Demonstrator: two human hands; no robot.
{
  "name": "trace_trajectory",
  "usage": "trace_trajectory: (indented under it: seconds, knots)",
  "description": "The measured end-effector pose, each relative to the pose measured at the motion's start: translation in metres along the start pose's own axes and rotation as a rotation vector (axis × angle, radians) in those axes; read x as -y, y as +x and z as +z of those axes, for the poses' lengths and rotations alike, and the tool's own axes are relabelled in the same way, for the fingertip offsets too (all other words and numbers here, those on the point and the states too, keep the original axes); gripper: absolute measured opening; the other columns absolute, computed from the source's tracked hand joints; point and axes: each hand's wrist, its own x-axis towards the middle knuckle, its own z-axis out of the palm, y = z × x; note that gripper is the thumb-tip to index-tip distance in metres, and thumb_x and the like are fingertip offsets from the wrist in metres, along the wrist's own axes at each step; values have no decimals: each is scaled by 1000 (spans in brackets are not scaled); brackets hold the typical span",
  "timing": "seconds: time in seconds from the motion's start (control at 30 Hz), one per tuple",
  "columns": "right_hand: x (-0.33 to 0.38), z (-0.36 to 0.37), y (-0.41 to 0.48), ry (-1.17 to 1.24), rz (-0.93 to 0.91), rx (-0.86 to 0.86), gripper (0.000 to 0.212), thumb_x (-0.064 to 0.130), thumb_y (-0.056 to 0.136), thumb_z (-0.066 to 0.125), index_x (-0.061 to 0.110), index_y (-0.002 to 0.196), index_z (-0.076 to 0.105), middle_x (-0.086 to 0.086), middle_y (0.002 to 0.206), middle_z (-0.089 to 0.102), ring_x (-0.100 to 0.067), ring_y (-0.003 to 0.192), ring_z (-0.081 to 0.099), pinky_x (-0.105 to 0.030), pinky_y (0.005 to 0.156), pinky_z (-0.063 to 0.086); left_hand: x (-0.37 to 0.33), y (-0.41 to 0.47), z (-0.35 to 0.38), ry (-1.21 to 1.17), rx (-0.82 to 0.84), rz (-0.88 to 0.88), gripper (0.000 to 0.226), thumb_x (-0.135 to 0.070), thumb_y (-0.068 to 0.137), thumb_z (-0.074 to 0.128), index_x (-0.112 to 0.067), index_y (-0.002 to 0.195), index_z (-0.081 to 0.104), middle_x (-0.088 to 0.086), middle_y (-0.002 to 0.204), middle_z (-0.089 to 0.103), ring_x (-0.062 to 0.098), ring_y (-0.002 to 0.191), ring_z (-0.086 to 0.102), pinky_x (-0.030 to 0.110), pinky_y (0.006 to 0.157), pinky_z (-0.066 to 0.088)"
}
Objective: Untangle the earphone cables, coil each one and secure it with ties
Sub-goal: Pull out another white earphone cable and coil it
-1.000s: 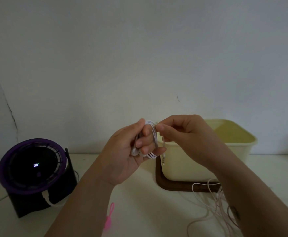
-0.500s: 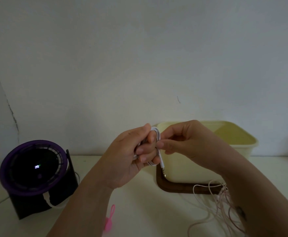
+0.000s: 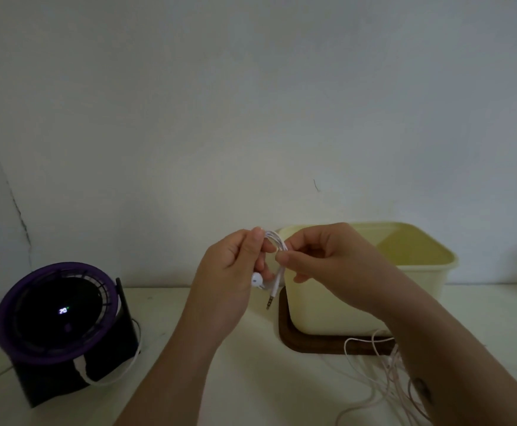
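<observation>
1. Left hand (image 3: pixel 229 272) is at centre frame, raised above the surface (image 3: pixel 171 305). Its fingers curl round a coiled white earphone cable (image 3: pixel 277 245), with the thumb up at the top of the coil.
2. Right hand (image 3: pixel 324 259) is just right of it. Thumb and forefinger pinch the same cable on the coil's right side, and the other fingers are curled in.
3. White earbud (image 3: pixel 256 279) pokes out below the left fingers. Jack plug (image 3: pixel 270 301) hangs free under the coil, tip down.
4. Cream box (image 3: pixel 410 281) is centre right, behind the right hand, and sits on a dark wooden tray (image 3: pixel 286 336).
5. Pale pink cables (image 3: pixel 383 367) lie loose and tangled on the surface at lower right, in front of the tray, partly hidden by the right forearm.
6. Black fan (image 3: pixel 57 312) with a purple rim is at lower left, small display lit.
</observation>
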Motion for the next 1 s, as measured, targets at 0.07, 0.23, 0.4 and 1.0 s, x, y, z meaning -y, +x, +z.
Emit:
trace_trajectory:
  seconds: [0.07,0.23,0.4,1.0]
  knots:
    - [-2,2,1,47,27,-4,13,24,84,67,13,80,72,-10,75,71,-8,62,61,-35,76,56,-2,-3,5,73,-42,46,37,-35,96,37,-30,67,58,-13,49,49,-1,48,47,12,52,38]
    - [-6,5,2,116,41,-31,12,23,84,67,17,76,71,-2,72,71,-7,62,62,-39,79,55,-7,-9,15,121,-73,41,37,-47,90,28,-33,75,59,-3,60,61,9,57,56,21,49,42]
    - [-3,10,2,171,20,6,16,14,87,64,14,71,69,5,60,67,-2,55,60,-14,59,48,0,-8,15,144,-75,21,44,-49,88,29,-26,78,64,1,68,65,9,63,62,24,58,51]
    - [-6,11,3,233,-30,-109,10,20,81,72,18,71,72,-1,74,73,-29,81,67,-46,91,51,-8,-6,2,-554,386,-267,35,-27,96,36,-10,115,60,-4,56,46,7,49,45,21,53,44]
